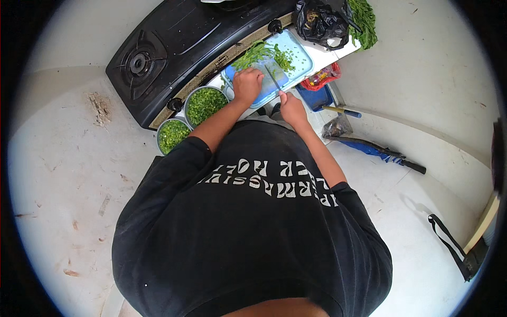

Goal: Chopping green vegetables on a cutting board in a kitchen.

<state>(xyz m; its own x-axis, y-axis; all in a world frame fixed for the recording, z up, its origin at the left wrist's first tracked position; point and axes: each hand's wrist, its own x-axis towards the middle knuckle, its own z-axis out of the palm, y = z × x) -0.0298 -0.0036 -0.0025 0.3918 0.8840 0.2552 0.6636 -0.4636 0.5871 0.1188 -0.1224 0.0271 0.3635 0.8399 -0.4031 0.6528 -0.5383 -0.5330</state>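
My right hand (pixel 292 107) grips the handle of a kitchen knife (pixel 272 77). Its narrow blade points away from me over a blue cutting board (pixel 262 93). My left hand (pixel 247 84) rests at the board's left part with fingers curled, right below a bunch of leafy greens (pixel 253 53); whether any stems are under the fingers is hidden. Chopped greens (pixel 283 59) lie in a small heap past the knife tip, with bits scattered on the light-blue tray (pixel 304 49) under the board.
Two round containers of chopped greens (pixel 205 105) (pixel 172 135) stand left, by a black gas stove (pixel 186 35). A black plastic bag (pixel 321 25) and more leafy greens (pixel 362 23) are at the far right. Below are a red basket (pixel 321 77), a blue bin (pixel 316 98) and a folded umbrella (pixel 368 150).
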